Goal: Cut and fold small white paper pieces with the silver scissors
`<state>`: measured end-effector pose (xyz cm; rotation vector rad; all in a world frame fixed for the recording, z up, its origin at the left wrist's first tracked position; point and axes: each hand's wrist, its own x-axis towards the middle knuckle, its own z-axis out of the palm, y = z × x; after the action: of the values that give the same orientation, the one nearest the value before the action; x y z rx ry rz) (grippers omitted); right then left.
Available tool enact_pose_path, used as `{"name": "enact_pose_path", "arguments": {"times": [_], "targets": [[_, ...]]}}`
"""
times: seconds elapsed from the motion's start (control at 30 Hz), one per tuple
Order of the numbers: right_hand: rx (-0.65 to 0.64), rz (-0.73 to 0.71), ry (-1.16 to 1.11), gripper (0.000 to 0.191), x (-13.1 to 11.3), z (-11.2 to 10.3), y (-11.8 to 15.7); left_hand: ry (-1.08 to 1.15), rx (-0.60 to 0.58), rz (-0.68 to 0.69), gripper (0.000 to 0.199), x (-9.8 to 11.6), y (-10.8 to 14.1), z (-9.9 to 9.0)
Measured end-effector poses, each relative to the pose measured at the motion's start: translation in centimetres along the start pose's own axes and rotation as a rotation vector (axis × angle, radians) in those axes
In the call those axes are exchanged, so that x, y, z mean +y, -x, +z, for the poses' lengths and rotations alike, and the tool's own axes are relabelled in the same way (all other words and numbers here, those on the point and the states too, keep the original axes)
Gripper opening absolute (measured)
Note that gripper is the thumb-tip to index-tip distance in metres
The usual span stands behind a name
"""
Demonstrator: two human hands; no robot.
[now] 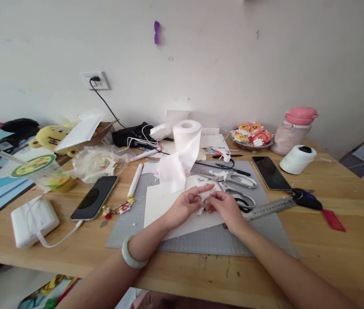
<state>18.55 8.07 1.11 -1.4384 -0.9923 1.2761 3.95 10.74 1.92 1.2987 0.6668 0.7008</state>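
Both hands meet over a white sheet [159, 210] on the grey cutting mat [207, 246]. My left hand [186, 206] has its index finger stretched out and the others curled, closed on a small white piece [205, 195]. My right hand [227, 208] pinches the same piece from the right; its exact shape is unclear. Just behind stands a white roll [186, 135], its loose end [172, 171] hanging toward the sheet. Metal scissors [243, 182] lie right behind my right hand, near a steel ruler [273, 208].
On the right are a black phone [270, 172], a thread spool [298, 159], keys [306, 198] and a pink-lidded bottle [294, 131]. On the left lie a charging phone [94, 198], a white power bank [35, 221] and a drink cup [44, 171]. A candy bowl [252, 136] sits behind.
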Motion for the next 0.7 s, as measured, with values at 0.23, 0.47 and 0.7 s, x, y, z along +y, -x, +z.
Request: {"name": "enact_pose_path", "arguments": {"times": [0.23, 0.47, 0.7], "targets": [[0.018, 0.029, -0.047, 0.011, 0.35, -0.25, -0.36, 0.254, 0.078, 0.015, 0.056, 0.32, -0.31, -0.66], [-0.055, 0.049, -0.14, 0.014, 0.48, -0.46, -0.38, 0.236, 0.171, 0.036, 0.063, 0.64, -0.36, -0.64], [-0.199, 0.061, -0.334, 0.025, 0.43, 0.21, 0.18, 0.054, 0.097, 0.002, 0.064, 0.16, -0.18, -0.27]]}}
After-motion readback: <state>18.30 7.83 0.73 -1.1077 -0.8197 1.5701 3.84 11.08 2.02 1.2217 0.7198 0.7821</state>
